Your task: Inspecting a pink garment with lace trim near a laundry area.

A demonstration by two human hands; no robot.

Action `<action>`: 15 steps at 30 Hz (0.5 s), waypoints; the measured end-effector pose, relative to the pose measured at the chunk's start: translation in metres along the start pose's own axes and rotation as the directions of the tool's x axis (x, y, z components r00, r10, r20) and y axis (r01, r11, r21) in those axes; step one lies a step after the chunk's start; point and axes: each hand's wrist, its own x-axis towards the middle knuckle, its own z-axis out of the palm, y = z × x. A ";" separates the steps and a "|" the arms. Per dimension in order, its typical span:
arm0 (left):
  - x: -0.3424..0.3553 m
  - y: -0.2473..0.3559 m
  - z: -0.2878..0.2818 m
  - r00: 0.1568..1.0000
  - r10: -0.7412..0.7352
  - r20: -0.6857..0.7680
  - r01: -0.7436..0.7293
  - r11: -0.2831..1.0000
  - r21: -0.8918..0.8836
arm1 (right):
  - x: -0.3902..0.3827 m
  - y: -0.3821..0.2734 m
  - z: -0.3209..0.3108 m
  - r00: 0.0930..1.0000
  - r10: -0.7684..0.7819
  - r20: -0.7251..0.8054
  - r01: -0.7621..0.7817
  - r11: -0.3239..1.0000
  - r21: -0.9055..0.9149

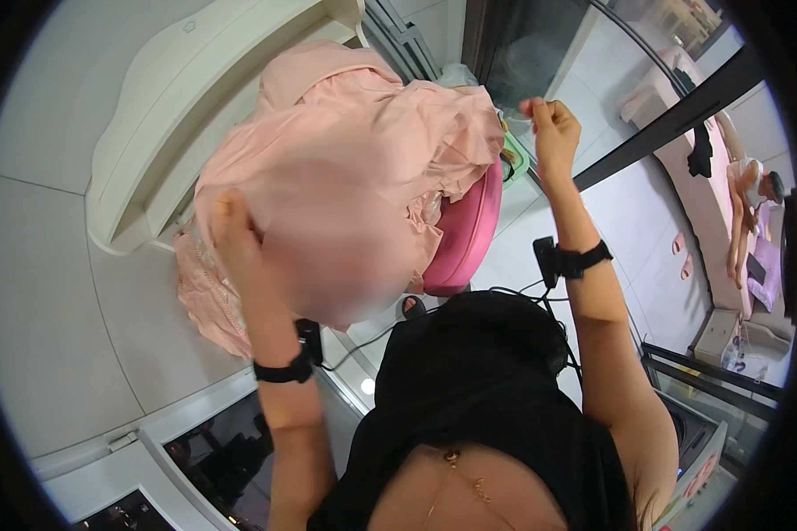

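Observation:
A large heap of pale pink fabric point(345, 97), with ruffled or gathered parts, spreads in front of me; its middle is blurred. My left hand point(232, 221) is closed on the fabric at its left side, fingers curled and partly hidden. To the right, my right hand point(555, 133) is raised apart from the fabric. Its fingers are curled in and I see nothing in them. Under the fabric's right side shows a bright pink plastic tub point(471, 232). Each of my wrists wears a black strap with a small device.
A white curved-edge furniture piece point(119, 190) stands behind the fabric at left. Beyond the tub is a green basket point(518, 161). A dark door frame point(673, 115) runs at right; past it a person point(742, 212) is on a pink bed. Black cables cross near my waist.

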 end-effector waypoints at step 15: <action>0.020 0.121 0.008 0.937 0.265 0.229 -0.293 0.951 0.101 | 0.006 0.024 0.111 0.872 -0.246 0.422 0.361 0.907 -0.217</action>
